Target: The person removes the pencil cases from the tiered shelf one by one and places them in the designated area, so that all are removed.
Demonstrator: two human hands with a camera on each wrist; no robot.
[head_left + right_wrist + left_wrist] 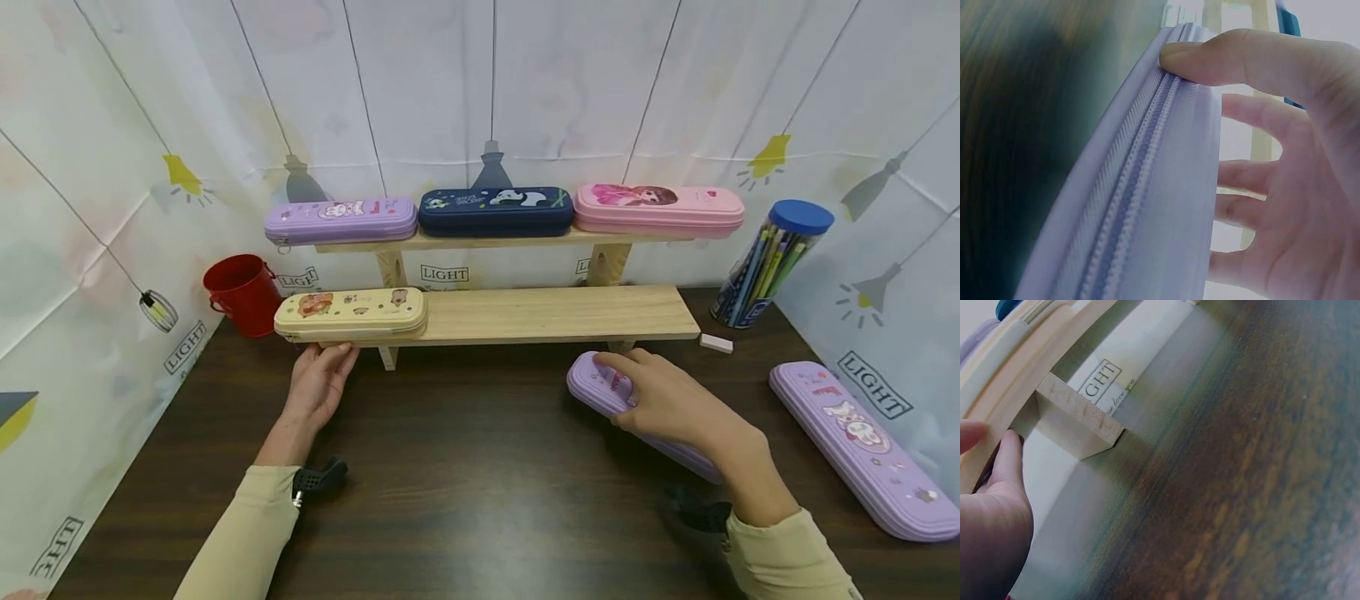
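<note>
A cream pencil case (351, 312) lies on the left end of the lower shelf of a wooden rack (551, 315). Just below that case, my left hand (321, 387) holds the shelf's front edge, one digit against its face and another under it in the left wrist view. My right hand (671, 400) grips a purple pencil case (600, 383) in front of the rack's right part. In the right wrist view the thumb presses by the zipper (1138, 169) and the fingers lie along another side. The hand and wrist cover the middle of this case.
Purple (341, 221), navy panda (495, 212) and pink (660, 210) pencil cases line the upper shelf. A red bucket (243, 296) stands left. To the right are a blue-lidded pencil jar (768, 262), a white eraser (716, 342) and another purple case (862, 450) on the dark table (480, 500).
</note>
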